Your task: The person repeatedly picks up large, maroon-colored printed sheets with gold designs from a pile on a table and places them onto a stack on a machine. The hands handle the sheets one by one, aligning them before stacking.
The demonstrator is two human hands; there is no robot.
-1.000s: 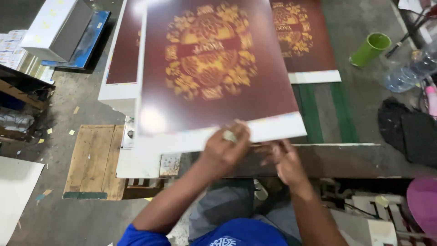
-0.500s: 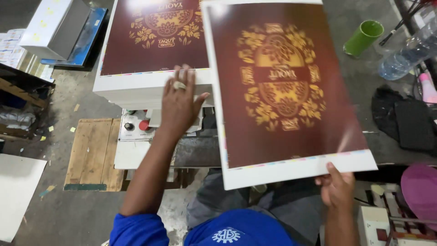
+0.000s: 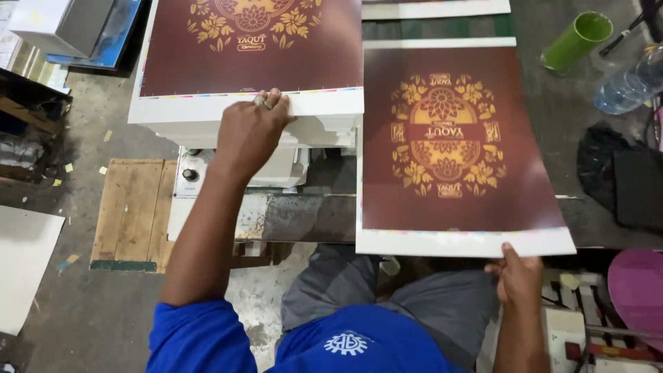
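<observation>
The left hand (image 3: 250,128) lies palm down on the near edge of a stack of printed sheets (image 3: 252,48), fingers curled over the white margin and pressing on it rather than closed round anything; a ring shows on one finger. The right hand (image 3: 519,278) pinches the near white margin of a single printed sheet (image 3: 456,148) — thumb on top, fingers underneath — close to its right corner.

That sheet is dark maroon with a gold floral ornament in the middle and a white border. It lies flat on the work surface just to the right of the stack, its near edge hanging out over the person's lap. The top sheet of the stack carries the same maroon and gold print, with a strip of small colour marks along its near margin.

Below the stack sits a pale machine body with a control panel (image 3: 190,169) bearing dark knobs, and beside that a wooden pallet (image 3: 135,211) on the concrete floor. Farther right on the dark table (image 3: 552,103) a green cup (image 3: 577,40) lies tipped on its side, with a clear plastic bottle (image 3: 632,83) near it and a black bag (image 3: 625,179) at the edge. The person wears a blue shirt and grey trousers.
</observation>
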